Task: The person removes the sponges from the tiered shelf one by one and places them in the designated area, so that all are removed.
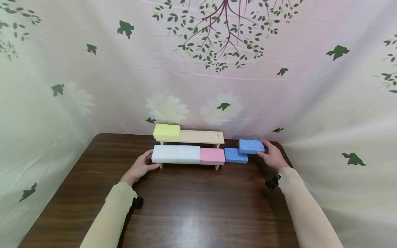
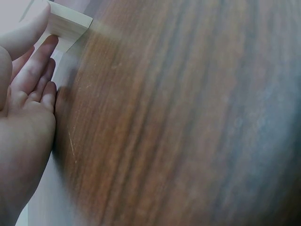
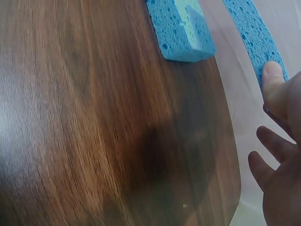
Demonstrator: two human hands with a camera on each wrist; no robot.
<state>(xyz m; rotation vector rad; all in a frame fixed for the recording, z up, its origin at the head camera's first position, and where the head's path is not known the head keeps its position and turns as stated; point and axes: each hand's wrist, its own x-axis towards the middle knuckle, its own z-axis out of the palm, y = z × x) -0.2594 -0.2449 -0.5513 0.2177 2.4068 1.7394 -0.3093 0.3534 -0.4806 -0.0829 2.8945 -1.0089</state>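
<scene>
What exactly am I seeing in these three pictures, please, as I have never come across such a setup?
There is no machine here, only a person working bare-handed. The wide picture comes from the head, looking forward and down; the other two come from black wrist cameras, one per arm. On the brown table, a front wooden shelf bears two white blocks and a pink sponge; behind, a yellow sponge sits on a back shelf. The left hand is at the front shelf's left end. The right hand holds a blue sponge; another blue one lies on the table.
</scene>
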